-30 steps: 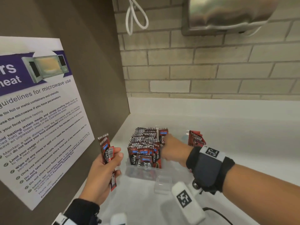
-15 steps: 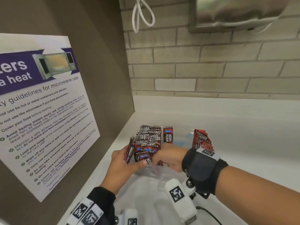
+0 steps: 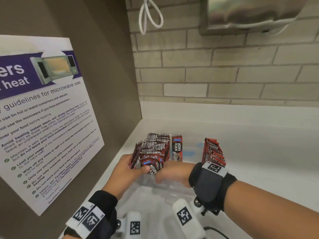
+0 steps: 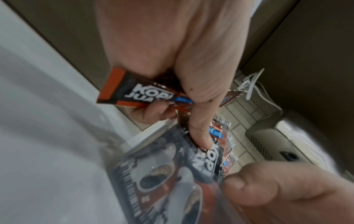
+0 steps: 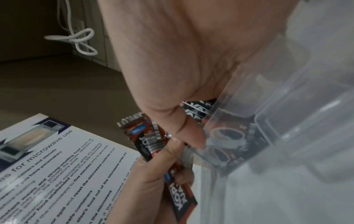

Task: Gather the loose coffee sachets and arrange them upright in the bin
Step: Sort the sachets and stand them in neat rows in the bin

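A clear plastic bin (image 3: 172, 187) stands on the white counter. A dense row of red-black coffee sachets (image 3: 155, 145) stands upright in its left part. One sachet (image 3: 177, 147) stands alone behind them, and a smaller leaning bunch (image 3: 213, 152) fills the right end. My left hand (image 3: 136, 167) grips a few sachets (image 3: 135, 155) at the bin's front left corner, its thumb (image 4: 199, 121) pressing on the front sachets. My right hand (image 3: 170, 171) holds the bin's front wall, thumb (image 5: 189, 136) outside; its fingers are hidden.
A microwave guidelines poster (image 3: 43, 118) hangs on the brown side panel close on the left. The brick wall (image 3: 224, 75) carries a metal dispenser (image 3: 250, 12) and a looped white cable (image 3: 150, 16). White counter (image 3: 259, 152) stretches to the right.
My left hand has come down from the left with its sachets to the bin's front left corner. My right hand has drawn back from the sachet row to the bin's front wall.
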The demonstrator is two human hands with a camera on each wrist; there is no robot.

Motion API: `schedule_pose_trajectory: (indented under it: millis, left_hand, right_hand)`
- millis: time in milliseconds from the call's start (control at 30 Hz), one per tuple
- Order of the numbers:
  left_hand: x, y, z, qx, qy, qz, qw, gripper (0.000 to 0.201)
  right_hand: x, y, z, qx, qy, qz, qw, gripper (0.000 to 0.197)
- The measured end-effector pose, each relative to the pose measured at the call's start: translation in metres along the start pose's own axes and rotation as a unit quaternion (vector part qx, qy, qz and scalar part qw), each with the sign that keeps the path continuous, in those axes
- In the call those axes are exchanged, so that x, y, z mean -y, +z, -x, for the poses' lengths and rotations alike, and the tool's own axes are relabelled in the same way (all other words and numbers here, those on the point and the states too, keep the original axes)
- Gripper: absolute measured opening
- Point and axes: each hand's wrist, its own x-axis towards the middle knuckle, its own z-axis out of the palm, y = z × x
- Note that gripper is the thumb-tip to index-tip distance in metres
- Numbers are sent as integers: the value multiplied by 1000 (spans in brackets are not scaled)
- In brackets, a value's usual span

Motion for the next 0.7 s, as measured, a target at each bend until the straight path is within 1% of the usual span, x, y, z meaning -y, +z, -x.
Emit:
schedule_pose_trajectory:
  millis: [33,100,167,200,300,367,433,533,567,700]
  left_hand:
    - [-1,-1,-2,-20,13,-21,999,24]
    - [-4,-3,-4,-51,34,-59,996,37]
    - [-7,-3,-3,-70,50,-70,994,48]
    - [-6,-4,-1,-80,54,-70,993,50]
    - [0,-7,2,-113,52,-73,990,46]
    - [3,-8,4,-109,46,-83,989,37]
    - [2,-7,5,-105,55,-105,987,30]
    - [-4,-6,5,-103,75,-129,983,26]
    - [-5,-5,4,-99,77,-139,982,26]
    - [-13,0,2,-78,82,-183,977,31]
  right_hand:
    - [-1,-1,0,-1,-7,-6,1000,59]
    - [-2,-2,3,-8,-25,-25,999,53]
    - [-5,-3,3,-12,-45,-47,998,45]
    - [-6,-3,4,-16,-53,-59,997,42]
    - [-9,-2,3,-17,-63,-73,995,41]
    - [-11,-3,1,-12,-70,-68,995,43]
    - [-11,-2,-1,-11,-70,-59,996,43]
    - [-12,-3,-1,-15,-70,-43,996,58]
    - [-12,-3,-1,-13,-74,-49,996,59]
    - [-10,-4,4,9,-109,-121,987,48]
